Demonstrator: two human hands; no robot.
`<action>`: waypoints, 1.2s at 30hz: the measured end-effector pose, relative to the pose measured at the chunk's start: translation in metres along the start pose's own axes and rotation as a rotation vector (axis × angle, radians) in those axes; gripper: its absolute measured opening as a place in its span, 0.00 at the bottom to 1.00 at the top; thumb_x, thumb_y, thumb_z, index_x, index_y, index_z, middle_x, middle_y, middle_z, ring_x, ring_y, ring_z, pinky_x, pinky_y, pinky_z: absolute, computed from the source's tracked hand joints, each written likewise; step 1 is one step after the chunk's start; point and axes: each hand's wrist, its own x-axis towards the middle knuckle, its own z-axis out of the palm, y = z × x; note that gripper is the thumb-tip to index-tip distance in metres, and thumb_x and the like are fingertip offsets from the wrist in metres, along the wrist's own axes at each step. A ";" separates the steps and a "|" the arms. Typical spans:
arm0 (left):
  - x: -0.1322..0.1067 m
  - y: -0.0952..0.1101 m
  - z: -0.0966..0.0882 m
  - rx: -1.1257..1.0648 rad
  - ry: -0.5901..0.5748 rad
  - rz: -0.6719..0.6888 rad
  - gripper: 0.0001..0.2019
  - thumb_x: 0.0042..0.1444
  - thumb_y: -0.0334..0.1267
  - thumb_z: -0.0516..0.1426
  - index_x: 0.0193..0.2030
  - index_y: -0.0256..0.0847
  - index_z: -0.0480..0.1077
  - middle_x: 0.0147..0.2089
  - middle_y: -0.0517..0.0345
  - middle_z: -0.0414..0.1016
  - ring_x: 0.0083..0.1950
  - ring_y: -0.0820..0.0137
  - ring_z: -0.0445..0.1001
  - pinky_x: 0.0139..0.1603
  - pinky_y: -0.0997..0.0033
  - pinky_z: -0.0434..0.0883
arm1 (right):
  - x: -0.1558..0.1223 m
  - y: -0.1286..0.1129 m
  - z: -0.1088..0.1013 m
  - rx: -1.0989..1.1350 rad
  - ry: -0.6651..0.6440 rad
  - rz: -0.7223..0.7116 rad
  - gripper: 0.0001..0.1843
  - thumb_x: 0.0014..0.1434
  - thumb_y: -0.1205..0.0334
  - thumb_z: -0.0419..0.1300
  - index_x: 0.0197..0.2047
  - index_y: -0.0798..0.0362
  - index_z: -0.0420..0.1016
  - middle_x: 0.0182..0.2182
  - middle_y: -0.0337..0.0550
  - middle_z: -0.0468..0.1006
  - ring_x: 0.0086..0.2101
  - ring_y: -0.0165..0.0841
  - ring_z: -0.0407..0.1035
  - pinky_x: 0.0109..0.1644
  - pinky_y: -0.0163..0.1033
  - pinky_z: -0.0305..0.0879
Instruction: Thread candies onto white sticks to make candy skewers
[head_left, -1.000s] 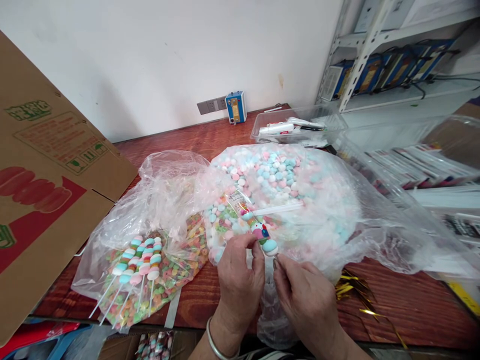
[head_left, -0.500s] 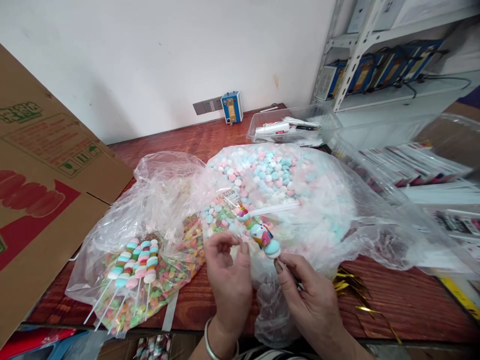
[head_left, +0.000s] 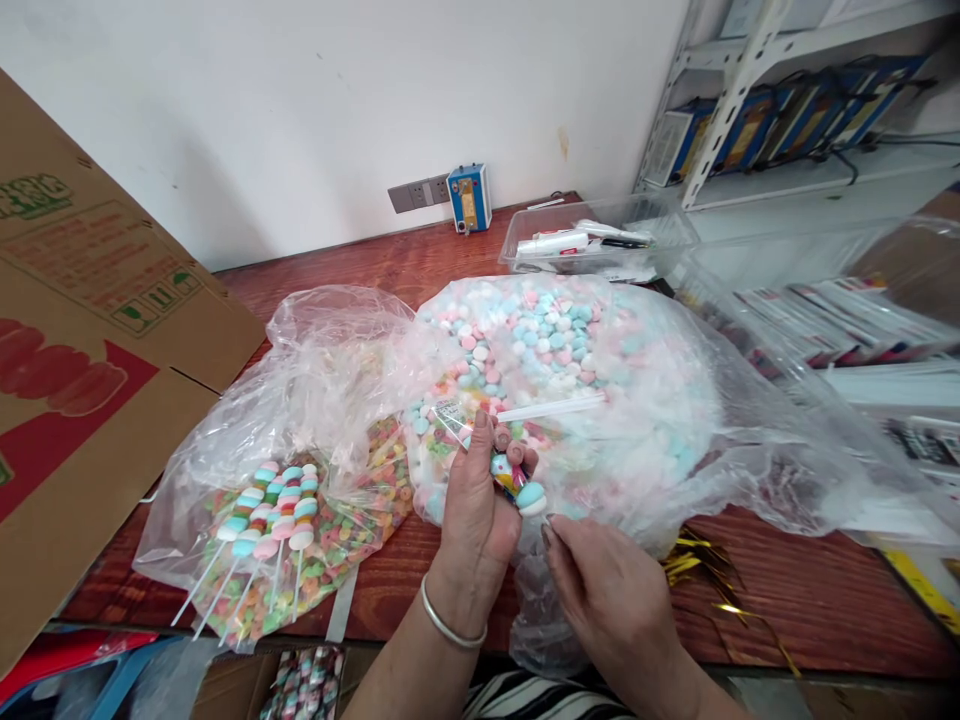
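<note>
My left hand (head_left: 480,500) is wrapped round a candy skewer (head_left: 519,484) of coloured marshmallow pieces in a clear wrapper, over the front of a big clear bag of pastel candies (head_left: 555,350). My right hand (head_left: 600,590) sits just below it with fingers pinched at the skewer's lower end, where the stick is hidden. A white stick (head_left: 551,408) lies across the bag behind the hands. Several finished skewers (head_left: 270,520) rest on a second bag of colourful ring candies (head_left: 330,540) to the left.
A large cardboard box (head_left: 97,340) leans at the left. A clear plastic tub (head_left: 600,240) with tubes stands at the back, and clear packaging (head_left: 840,330) at the right. Gold twist ties (head_left: 705,570) lie on the red wooden table (head_left: 825,600). A metal shelf (head_left: 750,90) stands behind.
My left hand had let go and opened half a second ago; now it has closed round the candy skewer again. The right hand stays at the lower end.
</note>
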 end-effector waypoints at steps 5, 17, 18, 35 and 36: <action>0.000 -0.004 0.002 0.005 0.035 0.057 0.12 0.52 0.37 0.66 0.32 0.37 0.66 0.26 0.68 0.62 0.23 0.82 0.63 0.31 0.78 0.71 | -0.002 0.003 0.001 -0.170 -0.005 -0.077 0.05 0.64 0.69 0.56 0.41 0.58 0.73 0.23 0.41 0.73 0.25 0.33 0.67 0.30 0.38 0.60; 0.000 -0.008 -0.008 -0.046 -0.163 -0.013 0.14 0.53 0.44 0.65 0.39 0.38 0.68 0.25 0.71 0.59 0.20 0.85 0.59 0.32 0.79 0.70 | 0.012 -0.005 -0.012 1.420 -0.454 1.149 0.21 0.60 0.41 0.58 0.32 0.52 0.68 0.13 0.21 0.47 0.13 0.20 0.35 0.15 0.28 0.39; 0.000 -0.009 -0.008 -0.043 -0.168 -0.016 0.14 0.53 0.44 0.65 0.39 0.38 0.68 0.24 0.71 0.58 0.20 0.85 0.59 0.32 0.79 0.70 | 0.012 -0.006 -0.010 1.438 -0.459 1.154 0.21 0.61 0.41 0.57 0.32 0.52 0.67 0.13 0.21 0.47 0.13 0.20 0.35 0.15 0.29 0.39; -0.008 -0.024 -0.008 0.106 -0.091 0.029 0.13 0.57 0.44 0.63 0.39 0.36 0.70 0.24 0.69 0.61 0.21 0.82 0.62 0.34 0.76 0.71 | 0.001 0.008 -0.002 0.796 -0.278 0.667 0.15 0.68 0.53 0.51 0.33 0.52 0.69 0.17 0.31 0.64 0.17 0.25 0.55 0.19 0.31 0.52; -0.009 -0.024 -0.009 0.112 -0.108 0.021 0.13 0.57 0.45 0.62 0.40 0.36 0.70 0.23 0.69 0.61 0.21 0.82 0.62 0.35 0.75 0.72 | 0.003 0.006 -0.003 1.010 -0.325 0.821 0.16 0.67 0.50 0.51 0.32 0.51 0.67 0.15 0.28 0.58 0.14 0.24 0.49 0.17 0.30 0.46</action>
